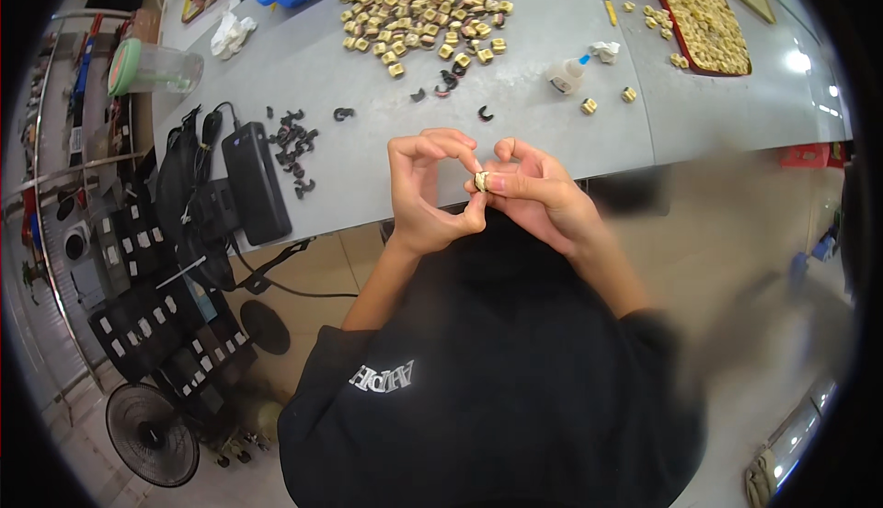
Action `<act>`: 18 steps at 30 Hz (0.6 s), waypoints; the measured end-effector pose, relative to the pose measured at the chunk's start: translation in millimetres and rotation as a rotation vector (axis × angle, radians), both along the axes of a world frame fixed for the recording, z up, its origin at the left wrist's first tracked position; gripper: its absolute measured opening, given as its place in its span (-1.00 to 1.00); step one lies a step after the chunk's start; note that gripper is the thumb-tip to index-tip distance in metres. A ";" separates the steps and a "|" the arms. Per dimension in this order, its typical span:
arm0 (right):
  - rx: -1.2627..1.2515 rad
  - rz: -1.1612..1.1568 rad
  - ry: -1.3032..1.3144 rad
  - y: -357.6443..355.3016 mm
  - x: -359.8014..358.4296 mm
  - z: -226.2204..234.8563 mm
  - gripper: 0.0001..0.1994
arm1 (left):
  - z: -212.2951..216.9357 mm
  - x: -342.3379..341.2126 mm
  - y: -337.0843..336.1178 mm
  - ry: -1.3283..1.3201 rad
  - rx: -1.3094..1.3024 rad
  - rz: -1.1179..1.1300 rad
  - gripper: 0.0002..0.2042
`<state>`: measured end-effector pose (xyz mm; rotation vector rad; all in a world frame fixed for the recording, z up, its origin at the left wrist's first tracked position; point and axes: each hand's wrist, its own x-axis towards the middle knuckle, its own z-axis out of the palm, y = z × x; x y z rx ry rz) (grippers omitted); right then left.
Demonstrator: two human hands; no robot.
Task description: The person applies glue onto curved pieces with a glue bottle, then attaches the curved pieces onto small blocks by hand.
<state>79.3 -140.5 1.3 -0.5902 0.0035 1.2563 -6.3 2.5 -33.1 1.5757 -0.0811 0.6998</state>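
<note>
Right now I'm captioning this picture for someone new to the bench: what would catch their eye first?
At the centre, the left hand and right hand meet over the table edge, fingers pinching a small gold-and-white block-shaped part between them. Behind them, a big heap of similar small gold blocks spreads across the grey tabletop. At far right lies a red tray filled with more.

A small white glue bottle (567, 75) with a blue cap stands upper centre-right; black trays with white labels (138, 315) fill the lower left.
</note>
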 end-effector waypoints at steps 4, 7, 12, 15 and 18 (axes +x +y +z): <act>-0.196 -0.140 -0.397 -21.3 5.4 7.4 -0.73 | 9.4 5.3 -6.0 0.049 0.088 0.040 -0.34; -0.642 -0.534 -1.180 -41.6 17.4 -9.3 -0.75 | 11.7 13.0 -4.3 0.211 0.308 0.191 -0.43; -0.965 -0.727 -1.476 -60.5 46.2 -17.8 -0.79 | 12.9 29.1 -7.5 0.396 0.631 0.338 -0.70; -0.990 -0.666 -1.539 -62.1 59.0 -15.2 -0.81 | 14.3 35.4 -8.1 0.405 0.615 0.375 -0.77; -0.949 -0.795 -1.417 -65.4 82.6 -8.8 -0.82 | 16.2 39.0 -5.5 0.366 0.626 0.398 -0.80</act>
